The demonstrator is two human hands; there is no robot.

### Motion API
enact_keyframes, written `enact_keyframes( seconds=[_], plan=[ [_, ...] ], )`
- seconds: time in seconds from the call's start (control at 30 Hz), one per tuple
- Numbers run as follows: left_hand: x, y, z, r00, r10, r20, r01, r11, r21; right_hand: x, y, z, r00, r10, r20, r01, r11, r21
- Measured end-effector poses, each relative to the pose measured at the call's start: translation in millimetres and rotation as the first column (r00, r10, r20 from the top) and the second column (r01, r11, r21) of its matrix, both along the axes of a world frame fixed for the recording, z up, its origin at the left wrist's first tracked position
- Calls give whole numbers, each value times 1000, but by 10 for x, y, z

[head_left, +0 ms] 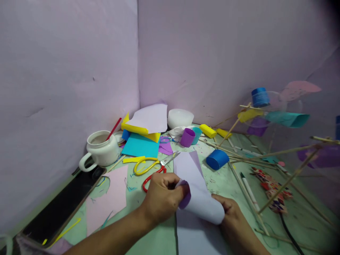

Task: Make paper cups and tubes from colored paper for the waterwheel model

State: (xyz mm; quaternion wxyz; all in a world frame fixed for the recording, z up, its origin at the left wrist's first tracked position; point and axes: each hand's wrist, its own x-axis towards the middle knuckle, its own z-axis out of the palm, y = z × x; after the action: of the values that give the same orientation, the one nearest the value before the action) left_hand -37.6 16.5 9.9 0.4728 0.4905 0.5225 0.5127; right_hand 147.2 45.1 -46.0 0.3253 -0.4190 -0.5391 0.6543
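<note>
Between my two hands is a pale lavender paper tube (205,205), lying tilted across a flat strip of lavender paper (190,168). Its left end shows a darker purple inside. My left hand (164,196) pinches that end between thumb and fingers. At the tube's right end, my right hand (230,212) is closed around the paper from behind, its fingertips partly hidden. Just beyond my left hand lie scissors (160,166) with one yellow and one red handle, blades apart. A blue paper ring (217,159) rests to the right of the strip.
A white mug (103,150) and a black phone (63,202) are on the left, near pink paper (111,194). Coloured sheets (140,144) and a white bowl (180,118) stand at the back. On the right, a stick frame (289,180) bears paper and cup pieces.
</note>
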Motion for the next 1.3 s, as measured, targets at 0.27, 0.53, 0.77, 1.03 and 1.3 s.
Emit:
enact_keyframes(
  seconds=[0.27, 0.53, 0.77, 1.03, 1.3],
  plan=[
    [11, -22, -1, 988, -136, 73, 137, 991, -9, -39, -52, -63, 980, -119, -159, 98, 986, -132],
    [-8, -25, 10, 983, -175, 48, 175, 985, 0, -7, -50, -119, 979, -173, -110, 164, 982, -88],
    [-46, 45, -43, 994, -81, -71, 78, 996, -37, -36, -62, -25, 980, -200, 14, 199, 978, 59],
    [-183, 147, -196, 994, -84, 67, 93, 983, -161, -65, -87, 172, 988, -155, 21, 148, 970, 191],
    [-120, 148, -123, 1000, 20, 0, -20, 990, -138, 37, -90, 169, 980, -173, 101, 84, 812, 578]
  ],
)
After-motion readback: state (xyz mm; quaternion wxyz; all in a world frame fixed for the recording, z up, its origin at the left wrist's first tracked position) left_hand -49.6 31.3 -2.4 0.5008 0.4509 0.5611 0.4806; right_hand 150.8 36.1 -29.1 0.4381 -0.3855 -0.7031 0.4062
